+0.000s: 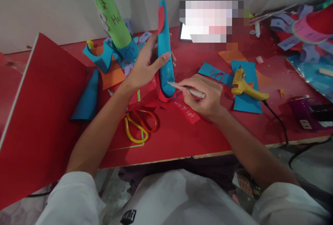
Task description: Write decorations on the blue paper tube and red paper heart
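Observation:
My left hand [148, 62] grips a rolled blue paper tube [165, 44] and holds it upright on the red table [169, 138]. The tube has a red patch near its top and red paper around its base. In my right hand [205, 96] is a thin grey craft knife [187, 89], its tip touching the lower part of the tube. A red strip with writing [186, 111] lies just below my right hand.
Red and yellow scissors [139, 124] lie near the front. A yellow glue gun [246, 86] rests on blue paper to the right, its cord running off the edge. A large red sheet [39, 114] stands at left. A green tube [109, 10] and blue cone [87, 100] sit behind.

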`<state>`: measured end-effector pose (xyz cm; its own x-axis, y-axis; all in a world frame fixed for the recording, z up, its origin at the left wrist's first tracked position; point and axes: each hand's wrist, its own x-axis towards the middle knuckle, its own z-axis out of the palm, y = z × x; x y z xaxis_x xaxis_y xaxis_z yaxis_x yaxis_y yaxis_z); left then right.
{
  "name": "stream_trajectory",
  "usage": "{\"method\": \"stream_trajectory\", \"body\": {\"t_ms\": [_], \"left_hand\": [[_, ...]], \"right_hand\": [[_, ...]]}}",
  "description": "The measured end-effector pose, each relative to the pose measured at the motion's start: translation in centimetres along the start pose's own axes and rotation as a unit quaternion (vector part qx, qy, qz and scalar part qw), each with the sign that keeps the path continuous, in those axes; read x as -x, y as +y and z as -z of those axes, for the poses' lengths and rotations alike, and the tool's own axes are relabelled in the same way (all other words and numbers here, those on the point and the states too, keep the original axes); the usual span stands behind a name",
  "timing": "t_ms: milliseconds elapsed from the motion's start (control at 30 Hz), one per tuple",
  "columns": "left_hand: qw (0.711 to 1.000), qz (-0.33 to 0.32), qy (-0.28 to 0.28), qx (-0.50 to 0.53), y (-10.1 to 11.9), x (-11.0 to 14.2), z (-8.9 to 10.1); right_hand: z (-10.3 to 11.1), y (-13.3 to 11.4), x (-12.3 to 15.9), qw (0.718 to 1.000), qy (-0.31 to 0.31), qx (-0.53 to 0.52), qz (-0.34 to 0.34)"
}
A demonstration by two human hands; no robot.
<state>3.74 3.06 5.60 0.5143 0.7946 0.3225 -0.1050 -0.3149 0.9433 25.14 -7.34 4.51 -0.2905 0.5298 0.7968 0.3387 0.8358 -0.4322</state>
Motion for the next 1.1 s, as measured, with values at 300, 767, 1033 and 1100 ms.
{"method": "stream_trajectory", "body": {"t_ms": [300,767,1033,1100], "left_hand": [[1.0,0.023,0.01,-0.005,0.83,0.23,-0.36],[1.0,0.007,0.001,0.009,0.3,0.08,0.0],[1.0,-0.01,-0.008,0.016,0.27,0.16,-0.05],[1.0,-0.002,-0.005,0.009,0.42,0.16,-0.09]], "right_hand": [[-0.02,0.04,-0.06,0.999,0.031,0.026,0.002],[-0.04,-0.02,-0.1,0.999,0.031,0.031,-0.009],[-0.14,0.01,0.07,1.0,0.007,0.002,-0.008],[-0.14,-0.04,0.08,1.0,0.006,0.005,-0.005]]}}
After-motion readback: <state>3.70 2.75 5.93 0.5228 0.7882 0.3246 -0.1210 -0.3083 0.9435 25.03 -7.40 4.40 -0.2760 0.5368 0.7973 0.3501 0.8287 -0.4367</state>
